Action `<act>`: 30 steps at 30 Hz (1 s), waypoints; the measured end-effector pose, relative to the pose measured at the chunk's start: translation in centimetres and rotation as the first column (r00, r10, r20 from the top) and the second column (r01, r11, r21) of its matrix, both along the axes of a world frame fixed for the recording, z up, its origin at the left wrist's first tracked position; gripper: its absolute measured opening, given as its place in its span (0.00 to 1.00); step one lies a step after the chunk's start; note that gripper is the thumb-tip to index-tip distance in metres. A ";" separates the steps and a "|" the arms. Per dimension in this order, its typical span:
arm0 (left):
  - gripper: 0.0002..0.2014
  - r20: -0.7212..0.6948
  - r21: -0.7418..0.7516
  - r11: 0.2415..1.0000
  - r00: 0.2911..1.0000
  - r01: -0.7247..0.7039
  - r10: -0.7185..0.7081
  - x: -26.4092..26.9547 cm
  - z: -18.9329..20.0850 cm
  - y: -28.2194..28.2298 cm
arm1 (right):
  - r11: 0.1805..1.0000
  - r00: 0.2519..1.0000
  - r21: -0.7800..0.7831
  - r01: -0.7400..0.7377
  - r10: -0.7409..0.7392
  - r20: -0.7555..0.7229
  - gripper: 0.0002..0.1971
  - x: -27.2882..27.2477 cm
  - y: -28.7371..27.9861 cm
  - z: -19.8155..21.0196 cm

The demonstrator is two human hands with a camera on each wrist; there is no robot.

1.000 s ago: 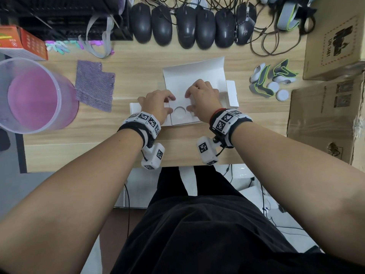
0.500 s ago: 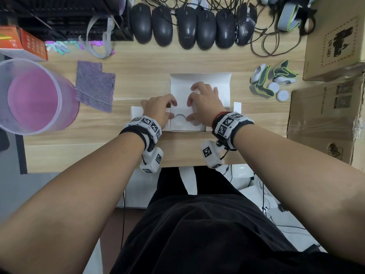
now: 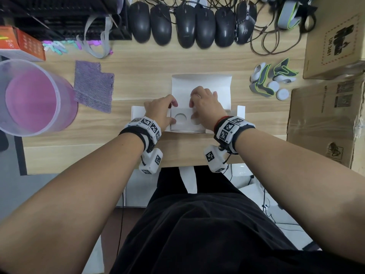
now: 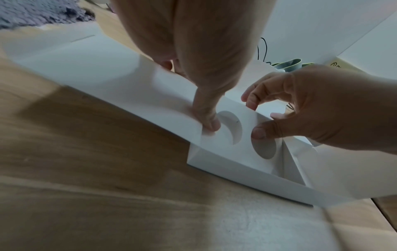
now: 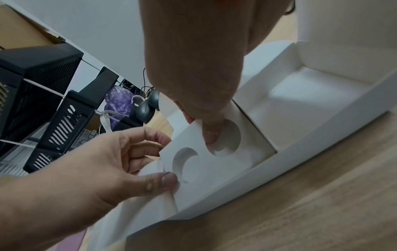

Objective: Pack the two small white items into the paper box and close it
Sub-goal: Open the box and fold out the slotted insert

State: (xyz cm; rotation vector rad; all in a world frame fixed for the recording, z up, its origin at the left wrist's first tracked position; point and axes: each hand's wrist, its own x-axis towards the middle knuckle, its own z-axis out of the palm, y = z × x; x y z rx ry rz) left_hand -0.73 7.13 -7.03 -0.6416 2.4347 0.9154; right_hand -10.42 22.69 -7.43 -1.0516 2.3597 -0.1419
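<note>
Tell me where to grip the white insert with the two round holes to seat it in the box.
Pinch the insert by its two short ends, one hand each side, thumbs on top beside the holes. It is thin, flat card, so end grips keep it level inside the paper box.

My head camera looks straight down over the desk's [image 3: 187, 151] near edge, while both wrist cameras sit low, close, sharing the paper box [image 4: 247, 168] insert.

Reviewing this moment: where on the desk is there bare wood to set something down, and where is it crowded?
Bare wood lies between the purple cloth and the paper box, in the strip between the row of mice and the box, and along the near edge below both hands. It is crowded on the right, between the white round items and the cardboard cartons.
</note>
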 end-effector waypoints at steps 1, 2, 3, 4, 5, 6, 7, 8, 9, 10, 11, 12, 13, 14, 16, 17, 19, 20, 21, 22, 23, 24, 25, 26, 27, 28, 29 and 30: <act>0.24 -0.002 0.003 1.000 1.000 -0.003 0.003 0.0 0.0 0.0 | 1.000 1.000 0.010 -0.010 0.010 -0.006 0.16 0.0 0.0 0.0; 0.24 -0.003 0.001 1.000 1.000 0.001 -0.001 0.1 -0.1 -0.1 | 1.000 1.000 0.019 -0.018 0.018 -0.012 0.16 0.1 0.0 0.0; 0.24 -0.001 0.000 1.000 1.000 0.007 -0.007 0.1 -0.1 -0.1 | 0.999 0.999 0.024 -0.026 0.026 -0.018 0.16 0.2 0.0 0.0; 0.24 -0.003 0.006 1.000 1.000 0.009 -0.009 0.1 -0.2 -0.2 | 0.999 0.999 0.021 -0.033 0.034 -0.023 0.16 0.3 0.0 0.0; 0.24 -0.005 0.022 1.000 1.000 0.004 -0.004 0.0 -0.3 -0.3 | 0.999 0.999 0.012 -0.041 0.042 -0.022 0.17 0.3 0.0 0.0; 0.23 -0.006 0.043 0.999 1.000 -0.003 0.003 0.0 -0.3 -0.3 | 0.999 0.999 0.004 -0.050 0.050 -0.019 0.17 0.3 0.0 0.0; 0.23 -0.004 0.058 0.998 1.000 -0.008 0.008 -0.1 -0.3 -0.3 | 0.998 0.998 -0.001 -0.058 0.058 -0.017 0.18 0.2 -0.1 0.1; 0.23 0.000 0.063 0.998 1.000 -0.011 0.011 -0.2 -0.2 -0.3 | 0.998 0.998 -0.003 -0.060 0.060 -0.016 0.18 0.1 -0.1 0.2; 0.23 0.004 0.063 0.998 1.000 -0.013 0.013 -0.2 -0.2 -0.3 | 0.999 0.999 -0.006 -0.052 0.052 -0.012 0.17 -0.1 -0.1 0.3; 0.24 0.006 0.065 0.998 1.000 -0.015 0.015 -0.3 -0.2 -0.3 | 0.999 0.999 -0.012 -0.034 0.034 0.000 0.16 -0.3 -0.1 0.4; 0.24 0.007 0.073 0.997 1.000 -0.016 0.016 -0.3 -0.1 -0.4 | 1.000 1.000 -0.020 -0.011 0.012 0.022 0.15 -0.6 0.0 0.4; 0.25 0.003 0.084 0.996 1.000 -0.017 0.017 -0.3 0.0 -0.5 | 0.999 0.999 -0.034 0.007 -0.005 0.047 0.14 -0.9 0.1 0.5; 0.26 -0.001 0.096 0.995 1.000 -0.018 0.018 -0.2 0.1 -0.6 | 0.999 0.998 -0.046 0.018 -0.015 0.067 0.14 -1.1 0.1 0.5; 0.27 -0.007 0.109 0.994 1.000 -0.019 0.020 -0.1 0.2 -0.8 | 0.998 0.996 -0.056 0.026 -0.021 0.082 0.13 -1.3 0.2 0.5; 0.29 -0.014 0.138 0.990 0.999 -0.036 0.039 0.1 0.4 -1.1 | 0.996 0.993 -0.071 0.048 -0.040 0.114 0.13 -1.7 0.3 0.6; 0.30 -0.015 0.153 0.987 0.999 -0.047 0.050 0.2 0.5 -1.2 | 0.995 0.990 -0.073 0.060 -0.050 0.134 0.12 -1.9 0.3 0.6; 0.30 -0.015 0.164 0.985 0.998 -0.055 0.058 0.3 0.6 -1.3 | 0.996 0.983 -0.066 0.067 -0.054 0.175 0.12 -2.2 0.3 0.8; 0.29 -0.019 0.166 0.985 0.998 -0.053 0.056 0.4 0.6 -1.3 | 0.996 0.979 -0.057 0.063 -0.051 0.195 0.12 -2.4 0.3 0.9; 0.27 -0.025 0.168 0.985 0.998 -0.050 0.055 0.4 0.6 -1.3 | 0.998 0.976 -0.043 0.055 -0.045 0.214 0.13 -2.4 0.3 0.9; 0.24 -0.033 0.167 0.985 0.998 -0.046 0.052 0.5 0.6 -1.2 | 0.999 0.973 -0.030 0.045 -0.037 0.230 0.14 -2.5 0.4 0.9; 0.22 -0.039 0.161 0.986 0.998 -0.041 0.048 0.5 0.6 -1.1 | 0.999 0.969 -0.017 0.039 -0.034 0.244 0.15 -2.5 0.4 0.9; 0.20 -0.041 0.153 0.987 0.998 -0.038 0.045 0.4 0.6 -1.1 | 0.999 0.966 -0.008 0.041 -0.038 0.257 0.15 -2.4 0.5 0.9; 0.18 -0.038 0.148 0.988 0.998 -0.040 0.046 0.3 0.5 -1.0 | 0.999 0.962 0.002 0.050 -0.049 0.269 0.16 -2.4 0.5 0.8; 0.17 -0.036 0.145 0.989 0.998 -0.043 0.049 0.3 0.5 -0.9 | 0.998 0.959 0.010 0.060 -0.060 0.277 0.16 -2.3 0.5 0.8; 0.16 -0.033 0.139 0.989 0.998 -0.044 0.049 0.2 0.4 -0.9 | 0.998 0.957 0.015 0.067 -0.069 0.283 0.17 -2.1 0.5 0.7; 0.15 -0.031 0.134 0.990 0.999 -0.040 0.044 0.1 0.3 -0.9 | 0.997 0.955 0.016 0.074 -0.075 0.287 0.17 -2.0 0.6 0.7; 0.15 -0.031 0.132 0.991 0.999 -0.036 0.040 0.0 0.3 -0.9 | 0.997 0.954 0.013 0.082 -0.082 0.289 0.17 -1.8 0.6 0.7; 0.15 -0.034 0.133 0.990 0.999 -0.037 0.042 0.0 0.2 -0.8 | 0.996 0.954 0.005 0.091 -0.088 0.286 0.18 -1.7 0.6 0.7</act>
